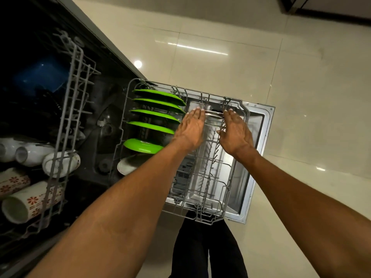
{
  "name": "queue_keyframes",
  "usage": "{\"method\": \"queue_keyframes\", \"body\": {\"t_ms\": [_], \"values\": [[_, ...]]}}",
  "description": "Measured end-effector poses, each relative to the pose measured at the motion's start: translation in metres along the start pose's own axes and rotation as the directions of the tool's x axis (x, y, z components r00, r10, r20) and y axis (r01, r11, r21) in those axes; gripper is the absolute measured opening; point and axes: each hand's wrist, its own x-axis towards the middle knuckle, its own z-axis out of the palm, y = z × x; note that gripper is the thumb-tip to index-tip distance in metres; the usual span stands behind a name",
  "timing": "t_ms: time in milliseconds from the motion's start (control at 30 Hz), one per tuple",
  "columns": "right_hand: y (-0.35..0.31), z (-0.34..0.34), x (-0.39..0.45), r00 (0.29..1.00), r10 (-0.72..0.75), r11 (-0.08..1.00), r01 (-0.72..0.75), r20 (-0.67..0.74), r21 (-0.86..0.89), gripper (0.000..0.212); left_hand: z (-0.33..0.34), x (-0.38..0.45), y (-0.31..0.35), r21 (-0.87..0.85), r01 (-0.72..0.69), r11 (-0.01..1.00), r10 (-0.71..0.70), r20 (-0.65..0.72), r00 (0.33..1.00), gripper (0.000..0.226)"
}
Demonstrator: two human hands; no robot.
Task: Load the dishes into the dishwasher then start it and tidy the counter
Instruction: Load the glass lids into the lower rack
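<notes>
**Both hands on a glass dish in the lower rack**

Your left hand (190, 131) and right hand (236, 133) sit mid-frame, fingers nearly straight, palms facing each other, pressing either side of a clear glass dish (213, 115) (hard to make out, only its rim reads clearly). It stands in the pulled-out lower rack (236, 175) over the open dishwasher door (259, 157). Green plates (156, 103) stand on edge in a row just left of your left hand, a white plate (125, 167) below them. Upper rack (60, 137) at left of frame holds white cups (30, 152) and floral mugs (28, 205) lying on their sides.
</notes>
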Motion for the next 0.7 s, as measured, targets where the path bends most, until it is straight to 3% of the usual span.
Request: {"method": "queue_keyframes", "body": {"t_ms": [67, 167, 333, 567, 700], "values": [[-0.008, -0.009, -0.017, 0.999, -0.036, 0.999, 0.036, 0.002, -0.015, 0.075, -0.003, -0.016, 0.001, -0.001, 0.012, 1.0, -0.012, -0.013, 1.0, 0.1], [-0.029, -0.027, -0.047, 0.991, -0.134, 0.991, 0.134, -0.011, 0.023, 0.071, -0.015, -0.05, 0.004, 0.013, 0.049, 0.999, -0.047, -0.143, 0.989, 0.107], [-0.061, -0.056, -0.094, 0.928, -0.368, 0.927, 0.36, -0.058, -0.109, 0.071, -0.042, -0.119, 0.012, -0.003, 0.114, 0.994, -0.109, -0.31, 0.944, 0.098], [-0.119, -0.085, -0.176, 0.859, -0.513, 0.834, 0.496, -0.005, -0.243, 0.071, -0.058, -0.233, 0.023, -0.136, 0.182, 0.974, -0.223, -0.419, 0.88, 0.082], [-0.156, -0.094, -0.23, 0.802, -0.597, 0.77, 0.574, 0.001, -0.278, 0.069, -0.072, -0.306, 0.007, -0.161, 0.238, 0.958, -0.287, -0.51, 0.811, 0.076]]}}
